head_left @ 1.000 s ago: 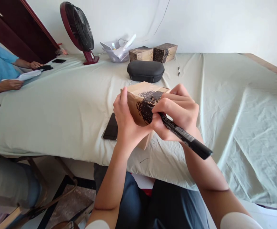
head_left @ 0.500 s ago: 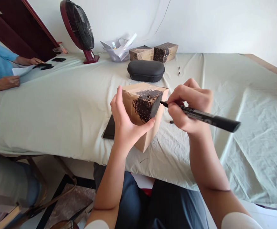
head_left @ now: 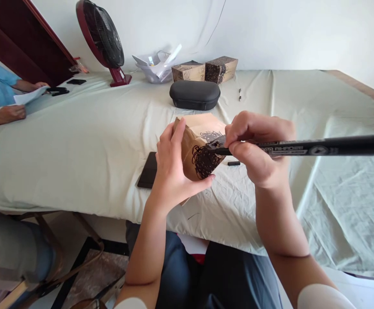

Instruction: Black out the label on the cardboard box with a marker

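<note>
A brown cardboard box [head_left: 189, 160] with dense black scribbles stands tilted on the cloth in front of me. My left hand [head_left: 174, 171] grips it from the left, thumb along the near edge and fingers over the top. Pinched in my right hand [head_left: 259, 146] is a black marker [head_left: 328, 146], nearly level, its writing end at the scribbled patch; the very tip is hard to make out. A small black marker cap [head_left: 233, 163] lies on the cloth just right of the box. Partly behind my left hand is a flat black tablet-like object [head_left: 147, 171].
A black hard case [head_left: 195, 95] sits beyond the box, with two scribbled cardboard boxes [head_left: 221, 70] behind it. Farther left are a white basket [head_left: 154, 71] of papers and a fan [head_left: 120, 77]. Another person's hand [head_left: 12, 112] holds paper at the far left.
The box has turned and tipped, showing more of its top and the scribbled corner differently. My right hand has swung the marker closer to level and moved its writing end left onto the scribbles.
</note>
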`<state>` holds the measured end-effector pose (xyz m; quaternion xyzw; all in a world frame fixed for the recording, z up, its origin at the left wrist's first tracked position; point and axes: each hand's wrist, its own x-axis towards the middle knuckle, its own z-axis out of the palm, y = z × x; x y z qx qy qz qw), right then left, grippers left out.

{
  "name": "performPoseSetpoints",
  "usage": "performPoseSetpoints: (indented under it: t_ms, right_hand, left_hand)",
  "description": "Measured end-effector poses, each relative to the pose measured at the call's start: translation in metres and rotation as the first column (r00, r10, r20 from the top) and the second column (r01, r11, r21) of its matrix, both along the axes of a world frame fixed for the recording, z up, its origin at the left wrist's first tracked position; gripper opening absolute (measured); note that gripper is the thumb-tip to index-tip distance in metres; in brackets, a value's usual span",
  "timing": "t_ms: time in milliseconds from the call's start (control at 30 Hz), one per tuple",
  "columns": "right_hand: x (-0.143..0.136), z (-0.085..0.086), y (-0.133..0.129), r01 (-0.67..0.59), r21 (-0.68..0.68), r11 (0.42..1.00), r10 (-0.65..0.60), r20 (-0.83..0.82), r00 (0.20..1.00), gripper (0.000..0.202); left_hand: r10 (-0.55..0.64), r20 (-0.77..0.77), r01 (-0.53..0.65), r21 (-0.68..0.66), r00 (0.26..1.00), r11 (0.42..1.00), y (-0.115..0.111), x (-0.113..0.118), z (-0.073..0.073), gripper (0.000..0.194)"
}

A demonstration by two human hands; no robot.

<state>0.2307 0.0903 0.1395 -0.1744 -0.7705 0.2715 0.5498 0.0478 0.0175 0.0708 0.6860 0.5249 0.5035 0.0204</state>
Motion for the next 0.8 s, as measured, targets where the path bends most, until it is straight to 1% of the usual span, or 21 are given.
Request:
performPoseSetpoints:
  t_ms: [100, 300, 433, 500, 600, 667, 733, 800]
  right_hand:
    - [-0.002, 0.0, 0.001, 0.021, 0.031, 0.999, -0.019, -0.059, 0.998, 0.023]
    - [-0.008, -0.003, 0.01, 0.045, 0.028, 0.999, -0.043, -0.089, 0.995, 0.017]
    - [-0.008, -0.011, 0.026, 0.149, 0.025, 0.989, -0.149, -0.007, 0.989, 0.032]
    - [-0.005, -0.015, 0.035, 0.164, 0.0, 0.986, -0.164, 0.017, 0.986, 0.036]
    - [-0.001, -0.016, 0.045, 0.125, -0.079, 0.989, -0.124, 0.014, 0.992, 0.039]
    - [0.0, -0.015, 0.048, 0.076, -0.189, 0.979, -0.081, -0.019, 0.997, 0.038]
    - [0.0, -0.013, 0.051, -0.007, -0.345, 0.938, -0.021, -0.075, 0.997, 0.032]
    - [0.001, -0.012, 0.057, -0.101, -0.46, 0.882, 0.052, -0.119, 0.992, 0.029]
  left_hand:
    - [-0.014, 0.003, 0.014, -0.021, 1.0, 1.0, -0.001, 0.0, 0.002, 0.126]
    - [-0.041, 0.009, 0.041, -0.02, 0.999, 0.999, 0.0, -0.004, 0.002, 0.126]
    - [-0.044, 0.009, 0.044, -0.003, 0.999, 0.999, 0.003, -0.012, 0.0, 0.134]
    - [-0.045, 0.01, 0.045, -0.004, 0.999, 0.999, 0.004, -0.016, -0.001, 0.136]
    - [-0.057, 0.03, 0.057, -0.025, 0.998, 0.998, 0.005, -0.022, -0.004, 0.135]
    - [-0.074, 0.042, 0.075, -0.039, 0.996, 0.996, 0.007, -0.026, -0.006, 0.135]
    - [-0.088, 0.047, 0.091, -0.047, 0.995, 0.995, 0.009, -0.029, -0.008, 0.137]
    - [-0.108, 0.049, 0.11, -0.052, 0.993, 0.993, 0.011, -0.032, -0.011, 0.139]
